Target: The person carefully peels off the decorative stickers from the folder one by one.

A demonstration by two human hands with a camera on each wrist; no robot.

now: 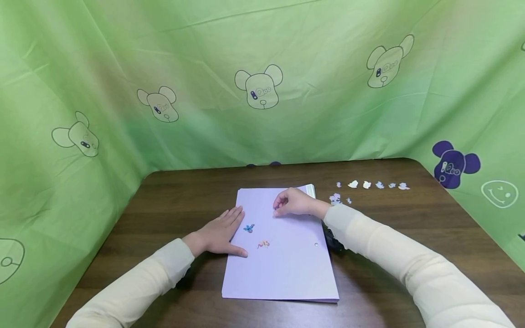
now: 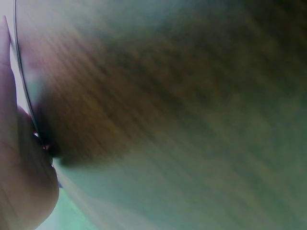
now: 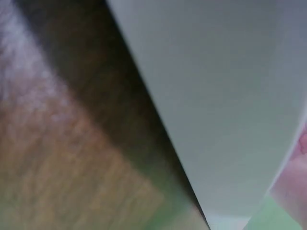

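Observation:
A flat white folder-like pad [image 1: 287, 269] lies on the table, with a small blue sticker [image 1: 249, 228] and an orange-pink sticker [image 1: 264, 244] on its left half. My left hand [image 1: 221, 231] rests on the pad's left edge, fingers straight and thumb spread. In the left wrist view, part of that hand [image 2: 24, 187] shows beside the edge. Over the upper middle of the pad, my right hand [image 1: 293, 202] pinches a small bluish piece, mostly hidden by the fingertips. The right wrist view shows a pale surface [image 3: 216, 96] and a sliver of that hand [image 3: 295, 184].
Several small paper cut-outs [image 1: 353, 184] stand in a row on the brown table [image 1: 193, 191] at the back right. A little cluster of cut-outs [image 1: 335, 198] lies nearer the right sleeve. Green printed cloth [image 1: 205, 132] hangs behind and at both sides.

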